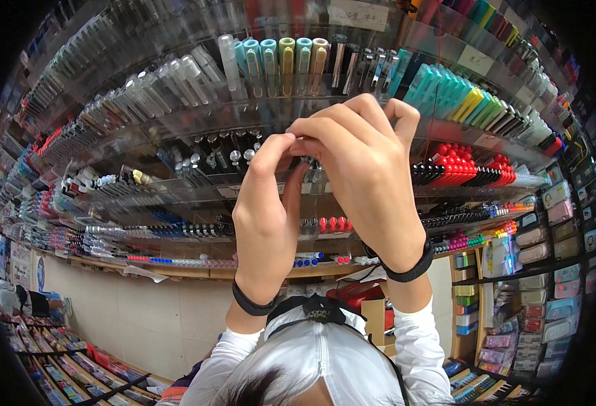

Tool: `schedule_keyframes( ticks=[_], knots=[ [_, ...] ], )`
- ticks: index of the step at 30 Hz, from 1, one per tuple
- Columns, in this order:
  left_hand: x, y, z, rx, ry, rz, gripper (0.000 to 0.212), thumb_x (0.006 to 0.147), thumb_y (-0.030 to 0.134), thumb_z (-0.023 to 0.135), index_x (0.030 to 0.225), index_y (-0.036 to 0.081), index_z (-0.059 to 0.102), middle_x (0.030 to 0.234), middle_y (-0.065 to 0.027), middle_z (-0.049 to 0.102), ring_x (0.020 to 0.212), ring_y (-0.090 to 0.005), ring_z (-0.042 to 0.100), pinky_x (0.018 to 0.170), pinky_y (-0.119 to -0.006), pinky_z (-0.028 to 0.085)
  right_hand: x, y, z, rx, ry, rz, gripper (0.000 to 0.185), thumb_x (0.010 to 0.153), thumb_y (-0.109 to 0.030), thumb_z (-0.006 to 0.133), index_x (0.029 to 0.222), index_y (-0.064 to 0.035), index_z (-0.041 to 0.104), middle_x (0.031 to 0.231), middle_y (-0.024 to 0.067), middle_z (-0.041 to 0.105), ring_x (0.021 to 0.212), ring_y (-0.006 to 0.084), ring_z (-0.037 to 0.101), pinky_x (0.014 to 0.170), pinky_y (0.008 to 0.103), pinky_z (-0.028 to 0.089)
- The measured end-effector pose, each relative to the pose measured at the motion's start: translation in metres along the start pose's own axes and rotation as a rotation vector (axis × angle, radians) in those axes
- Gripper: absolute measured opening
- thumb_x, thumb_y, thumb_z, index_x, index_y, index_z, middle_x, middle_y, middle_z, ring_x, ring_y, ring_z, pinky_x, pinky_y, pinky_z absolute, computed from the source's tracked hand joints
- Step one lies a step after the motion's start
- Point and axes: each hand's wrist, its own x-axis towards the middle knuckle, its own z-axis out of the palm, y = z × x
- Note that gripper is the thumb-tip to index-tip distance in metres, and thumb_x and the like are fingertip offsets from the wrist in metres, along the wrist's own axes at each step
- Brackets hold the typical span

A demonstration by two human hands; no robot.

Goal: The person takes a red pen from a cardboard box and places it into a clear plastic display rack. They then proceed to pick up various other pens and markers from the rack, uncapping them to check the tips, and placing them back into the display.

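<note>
My left hand (265, 203) and my right hand (366, 167) are raised before a tiered clear plastic pen rack (186, 114), their fingertips meeting. Whether something small is pinched between them is hidden by the fingers. Black bands circle both wrists. Capped pens in pale blue, green and beige (286, 66) stand upright in the tier above my hands, with black pens (338, 63) beside them. Turquoise pens (432, 91) lean to the right of my right hand. Behind and left of my left hand are black pens with round clear ends (234, 155).
Red and black ball-topped pens (450, 165) fill a tier at the right. A thin red cord (436, 96) hangs before the rack. Pencil cases (533, 243) line the right wall. An open cardboard box (374, 322) is below. Another person (29, 299) is at far left.
</note>
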Motion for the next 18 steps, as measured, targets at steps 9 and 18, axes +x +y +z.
schedule_keyframes(
  ticks=[9,18],
  knots=[
    [-0.008,-0.001,0.003,0.079,-0.039,-0.052,0.056,0.087,-0.02,0.063,0.136,0.002,0.049,0.117,-0.0159,0.068,0.104,-0.0244,0.071,0.087,-0.035,0.056,-0.004,-0.001,0.004,0.016,-0.07,0.025,0.014,0.08,-0.012,0.076,0.094,-0.0119,0.071,0.085,-0.0043,0.068,0.086,0.0153,0.06,0.088,0.0376,0.03],
    [-0.013,0.004,0.0,0.217,-0.058,-0.006,0.055,0.087,-0.019,0.063,0.136,0.004,0.052,0.122,-0.0163,0.067,0.102,-0.0293,0.07,0.083,-0.039,0.057,-0.007,0.0,0.005,0.03,-0.136,0.033,0.018,0.082,-0.012,0.076,0.098,-0.0113,0.07,0.086,-0.0041,0.067,0.09,0.0167,0.06,0.092,0.0409,0.03]
  ],
)
